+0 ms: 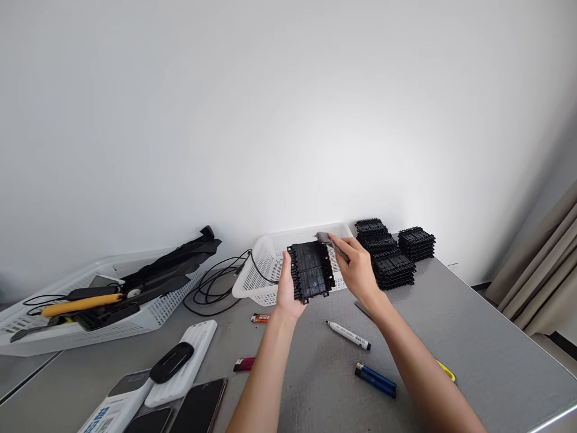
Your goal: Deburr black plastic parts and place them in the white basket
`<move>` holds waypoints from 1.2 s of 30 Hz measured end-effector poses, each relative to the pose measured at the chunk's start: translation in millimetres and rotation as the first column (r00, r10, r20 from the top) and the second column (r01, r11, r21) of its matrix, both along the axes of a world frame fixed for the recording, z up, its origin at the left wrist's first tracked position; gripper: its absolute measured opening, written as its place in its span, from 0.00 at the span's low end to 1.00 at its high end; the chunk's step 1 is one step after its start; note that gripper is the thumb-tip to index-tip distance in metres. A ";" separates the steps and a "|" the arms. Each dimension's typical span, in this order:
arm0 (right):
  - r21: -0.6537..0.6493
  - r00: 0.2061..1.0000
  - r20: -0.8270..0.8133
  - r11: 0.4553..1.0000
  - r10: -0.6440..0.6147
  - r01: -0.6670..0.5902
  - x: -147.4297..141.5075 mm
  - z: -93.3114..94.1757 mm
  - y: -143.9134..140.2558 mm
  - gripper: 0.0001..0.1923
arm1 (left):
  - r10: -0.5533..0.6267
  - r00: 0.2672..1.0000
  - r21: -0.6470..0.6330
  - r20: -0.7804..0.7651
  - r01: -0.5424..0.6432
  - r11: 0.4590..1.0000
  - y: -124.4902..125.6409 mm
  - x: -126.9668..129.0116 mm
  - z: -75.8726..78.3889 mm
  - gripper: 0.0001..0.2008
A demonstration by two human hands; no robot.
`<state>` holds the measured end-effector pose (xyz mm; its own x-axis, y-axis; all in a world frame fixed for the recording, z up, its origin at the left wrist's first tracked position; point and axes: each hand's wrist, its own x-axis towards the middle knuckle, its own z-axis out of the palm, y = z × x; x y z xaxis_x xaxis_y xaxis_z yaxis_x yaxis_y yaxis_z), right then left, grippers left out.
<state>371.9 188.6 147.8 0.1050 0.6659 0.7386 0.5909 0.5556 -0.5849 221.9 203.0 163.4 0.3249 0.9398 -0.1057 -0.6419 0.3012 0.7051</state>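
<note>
Panel [309, 270], raised by the basket's [261, 296] near side, was clamped in the left grip [287, 290]; cloth [323, 237] was pinched in the right grip [359, 267]. If cloth were snagged on the panel's teeth [330, 270], the panel could be tugged loose.

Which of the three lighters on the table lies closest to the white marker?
The blue lighter, between left forearm and right forearm; the orange lighter and red lighter lie farther away, outside the left forearm.

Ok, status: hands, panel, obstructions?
Left hand gripping black panel. Right hand holding grey piece at its upper right corner. White basket behind; nothing visibly blocking.
</note>
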 end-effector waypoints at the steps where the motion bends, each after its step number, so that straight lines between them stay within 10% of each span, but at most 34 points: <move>1: -0.030 0.999 0.047 0.999 -0.011 0.012 -0.8 -0.1 -0.2 0.24 | -0.006 1.000 0.010 0.009 0.006 1.000 0.0 0.1 0.3 0.30; 8: -0.205 0.906 0.420 0.969 -0.043 0.141 -11.6 0.4 -2.3 0.29 | 0.028 0.999 0.009 0.044 -0.028 1.000 5.4 1.5 3.1 0.25; 15: -0.281 0.799 0.577 0.960 0.171 -0.003 -20.4 8.6 -28.6 0.29 | 0.289 0.948 -0.008 0.137 -0.291 0.957 22.4 -26.9 7.7 0.23; 25: -0.053 0.999 0.051 0.998 0.017 -0.014 7.3 19.0 -19.2 0.25 | 0.063 0.998 -0.028 -0.017 -0.064 0.998 13.8 -16.7 8.3 0.28; 30: -0.173 0.944 0.324 0.977 -0.067 0.128 -8.8 8.2 -10.3 0.29 | -0.012 1.000 -0.022 -0.003 0.012 1.000 6.7 -1.6 10.9 0.27; 36: -0.278 0.796 0.584 0.961 0.156 0.015 -14.0 16.7 -32.0 0.32 | 0.287 0.956 0.007 0.061 -0.288 0.958 14.2 -20.0 12.4 0.23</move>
<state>357.9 156.6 164.5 -0.3525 0.8260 0.4398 0.8328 0.4913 -0.2552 201.9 217.2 175.9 0.0462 0.9958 -0.0792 -0.7400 0.0874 0.6669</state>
